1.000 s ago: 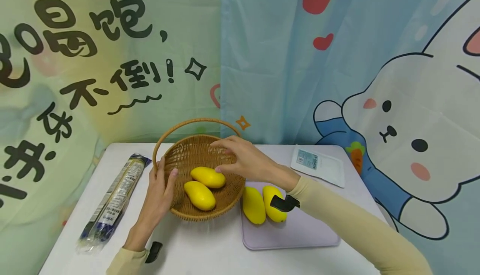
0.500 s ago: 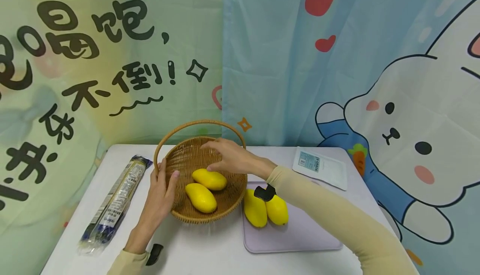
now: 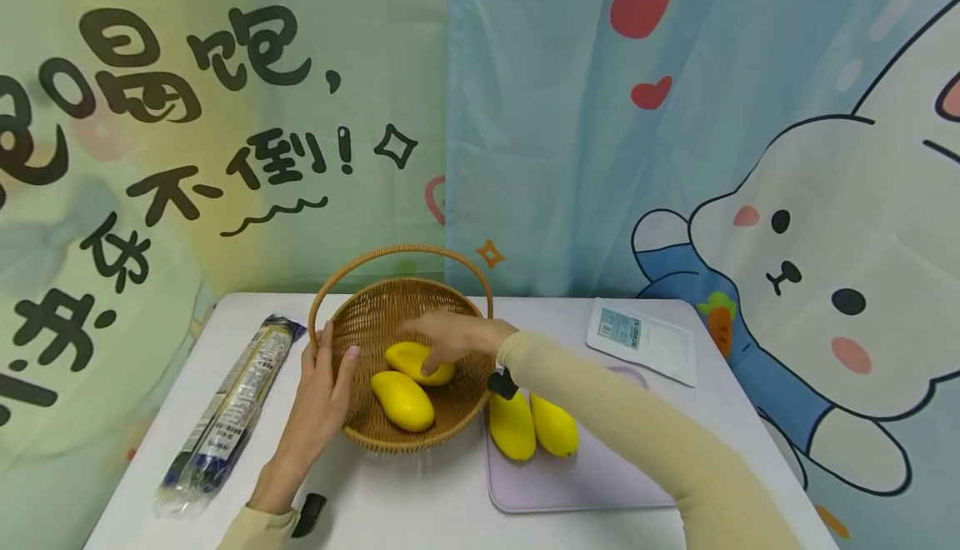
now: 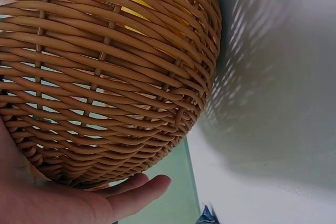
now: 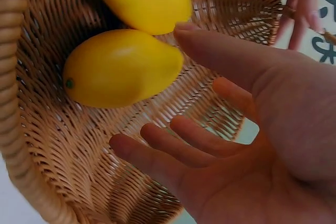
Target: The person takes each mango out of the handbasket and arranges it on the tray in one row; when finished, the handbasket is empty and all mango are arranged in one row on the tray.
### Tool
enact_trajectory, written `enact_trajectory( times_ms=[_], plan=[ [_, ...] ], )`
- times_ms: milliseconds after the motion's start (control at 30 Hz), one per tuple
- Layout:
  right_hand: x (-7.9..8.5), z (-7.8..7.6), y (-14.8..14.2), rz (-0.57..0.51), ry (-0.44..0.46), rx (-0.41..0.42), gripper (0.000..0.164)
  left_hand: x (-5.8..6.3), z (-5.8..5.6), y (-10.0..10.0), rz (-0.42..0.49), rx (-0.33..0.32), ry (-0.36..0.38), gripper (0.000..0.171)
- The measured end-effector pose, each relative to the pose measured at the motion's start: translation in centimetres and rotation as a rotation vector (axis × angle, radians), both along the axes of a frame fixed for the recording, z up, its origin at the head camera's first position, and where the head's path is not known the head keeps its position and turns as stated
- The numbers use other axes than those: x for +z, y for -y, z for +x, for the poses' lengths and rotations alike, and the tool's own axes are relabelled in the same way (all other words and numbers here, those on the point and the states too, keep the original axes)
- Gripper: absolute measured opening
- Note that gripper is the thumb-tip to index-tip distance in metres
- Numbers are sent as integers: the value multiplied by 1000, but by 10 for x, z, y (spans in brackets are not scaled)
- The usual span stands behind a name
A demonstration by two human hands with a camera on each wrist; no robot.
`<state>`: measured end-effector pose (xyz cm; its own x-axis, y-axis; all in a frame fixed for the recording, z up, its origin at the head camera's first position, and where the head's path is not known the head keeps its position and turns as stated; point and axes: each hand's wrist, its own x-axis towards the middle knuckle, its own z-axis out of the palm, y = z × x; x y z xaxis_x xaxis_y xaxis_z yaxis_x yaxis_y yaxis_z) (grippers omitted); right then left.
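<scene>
A brown wicker basket (image 3: 375,312) with an arched handle tilts toward me on the white table. Two yellow mangoes lie inside: a front mango (image 3: 403,402) and a back mango (image 3: 422,364). My left hand (image 3: 322,387) holds the basket's left side, thumb at the rim; in the left wrist view its fingers (image 4: 139,198) lie along the outside wall. Over the back mango my right hand (image 3: 453,335) reaches in, fingers spread. In the right wrist view a gap shows between those fingers and the nearer mango (image 5: 123,69), with the thumb close to its narrow end.
Two more yellow mangoes (image 3: 512,429) lie on a lilac tray (image 3: 600,483) right of the basket, partly behind my right sleeve. A long plastic-wrapped packet (image 3: 232,408) lies at left. A white labelled pouch (image 3: 652,346) sits at back right, before a printed curtain.
My right hand has moved left and slightly down, deeper into the basket over the back mango. The left hand stays at the basket's side.
</scene>
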<state>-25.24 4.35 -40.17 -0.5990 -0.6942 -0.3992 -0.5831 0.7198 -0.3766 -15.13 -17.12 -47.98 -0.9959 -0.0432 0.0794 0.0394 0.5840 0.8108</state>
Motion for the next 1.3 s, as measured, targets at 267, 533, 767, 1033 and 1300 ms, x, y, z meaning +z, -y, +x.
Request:
enact_trajectory(
  times_ms=[267,533,767,1033,1300],
  plan=[
    [-17,-5,9,65,21,-19,74,-2,0,1,0,3,-7,75],
    [-26,0,12,140,14,-78,77,-2,0,0,0,-4,-11,75],
    [-31,2,13,124,-8,-83,76,-2,0,1,-4,-7,-15,74],
    [-32,3,9,141,-29,-68,72,-3,1,1,-9,-6,-27,74],
    [-20,3,6,134,-21,-50,73,-2,0,1,-4,-11,-22,74]
  ],
)
